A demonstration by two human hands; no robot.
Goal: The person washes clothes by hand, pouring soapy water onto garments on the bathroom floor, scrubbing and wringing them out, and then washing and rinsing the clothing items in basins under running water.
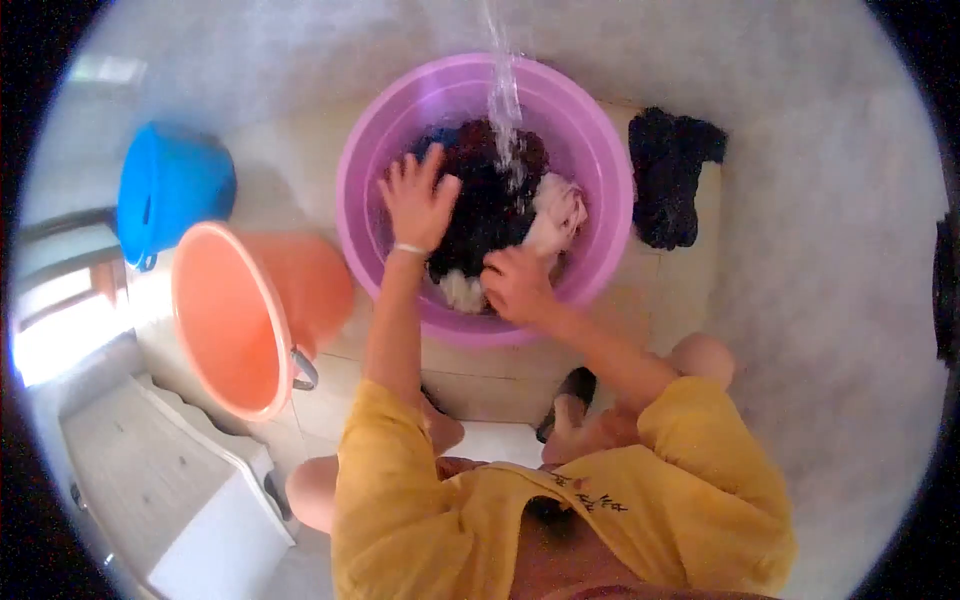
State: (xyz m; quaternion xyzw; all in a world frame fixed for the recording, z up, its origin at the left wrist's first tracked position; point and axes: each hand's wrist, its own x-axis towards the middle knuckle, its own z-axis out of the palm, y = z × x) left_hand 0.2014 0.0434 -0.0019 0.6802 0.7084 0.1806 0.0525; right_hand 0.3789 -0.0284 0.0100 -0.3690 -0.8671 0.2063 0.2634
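Meanwhile — peach bucket [318, 285] beside purple tub [352, 200] — close.

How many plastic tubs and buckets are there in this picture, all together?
3: the purple tub under the falling water, the orange bucket to its left, and the blue bucket beyond the orange one.
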